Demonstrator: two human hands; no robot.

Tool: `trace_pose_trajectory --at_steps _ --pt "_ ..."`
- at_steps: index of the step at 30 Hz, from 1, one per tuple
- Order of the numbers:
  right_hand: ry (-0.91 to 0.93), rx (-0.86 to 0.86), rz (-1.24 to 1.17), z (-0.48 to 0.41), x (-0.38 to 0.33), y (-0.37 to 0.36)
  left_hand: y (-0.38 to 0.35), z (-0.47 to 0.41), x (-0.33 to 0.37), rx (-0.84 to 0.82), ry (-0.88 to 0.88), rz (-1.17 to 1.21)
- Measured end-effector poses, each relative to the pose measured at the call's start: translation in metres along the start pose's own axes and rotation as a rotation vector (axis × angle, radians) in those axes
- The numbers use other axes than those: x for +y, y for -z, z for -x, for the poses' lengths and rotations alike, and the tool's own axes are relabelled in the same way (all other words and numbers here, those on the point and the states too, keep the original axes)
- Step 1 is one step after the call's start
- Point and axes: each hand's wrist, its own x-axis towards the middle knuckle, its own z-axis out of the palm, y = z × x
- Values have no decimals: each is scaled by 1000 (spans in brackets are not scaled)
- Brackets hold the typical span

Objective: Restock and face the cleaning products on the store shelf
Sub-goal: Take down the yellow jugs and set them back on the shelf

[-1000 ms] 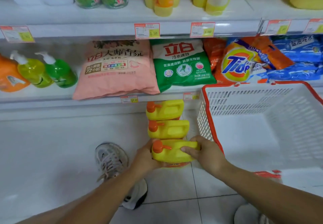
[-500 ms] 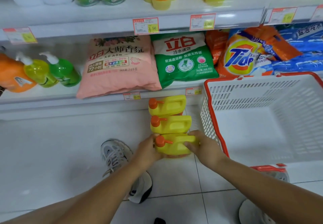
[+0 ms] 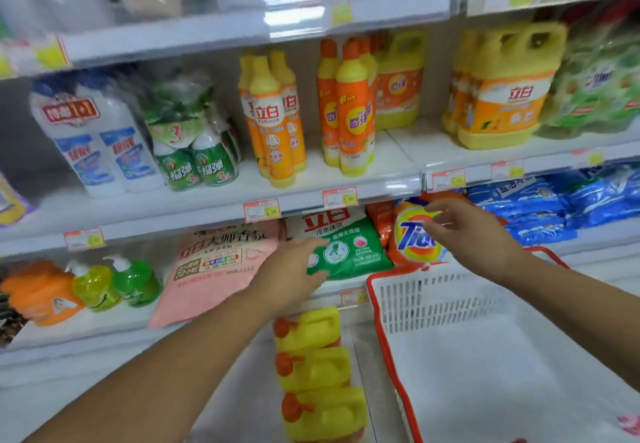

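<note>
Stock for shelving, three yellow jugs [image 3: 317, 373], sits on the floor in a row running from the shelf base toward the person. It is below both sets of fingers, orange caps pointing left, with the white basket [image 3: 450, 304] just to the right. The left hand [image 3: 289, 274] is spread and empty at the green detergent bag [image 3: 349, 252], contact unconfirmed, and the right hand [image 3: 478, 235] hovers loosely spread, holding nothing, before the Tide bag [image 3: 412, 238]. Judged nearer the jugs: the left hand, almost directly above the farthest one.

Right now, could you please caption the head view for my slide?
Left hand at the green detergent bag, right hand at the Tide bag; three yellow jugs lined up below.
</note>
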Motion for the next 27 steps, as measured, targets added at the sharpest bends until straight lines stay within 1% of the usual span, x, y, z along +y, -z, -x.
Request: trace_pose_trajectory --at_steps 2,5,8,10,11,13,15,17,19,21,22,25,26,27 --pt "1 68 -3 -23 -1 25 17 -39 25 117 -113 -19" --pt "-4 153 -23 -63 0 44 26 -97 45 221 -214 -110" --pt "43 213 -60 -108 6 47 18 -147 34 303 -199 -252" --pt "72 248 -68 -143 9 45 7 -172 17 310 -148 -296" --pt "81 251 -62 -162 12 43 1 -181 10 317 -124 -329" --pt "94 225 -30 -201 18 35 -11 -194 0 398 -96 -389" --pt "84 196 9 -240 22 26 -21 -199 -6 506 -127 -413" --pt "40 145 18 -275 24 19 -28 -202 -10 567 -173 -445" --pt "-19 100 -16 -306 24 15 -30 -202 -13 590 -197 -464" --pt "-58 105 -71 -332 27 11 -31 -203 -14 606 -208 -477" --pt "-61 122 -129 -343 29 10 -31 -204 -14 611 -213 -481" --pt "-95 146 -414 -370 30 3 -33 -204 -15 616 -211 -484" --pt "-107 147 -462 -380 32 1 -33 -204 -14 618 -206 -487" --pt "-108 149 -444 -385 30 -1 -33 -204 -14 623 -200 -489"
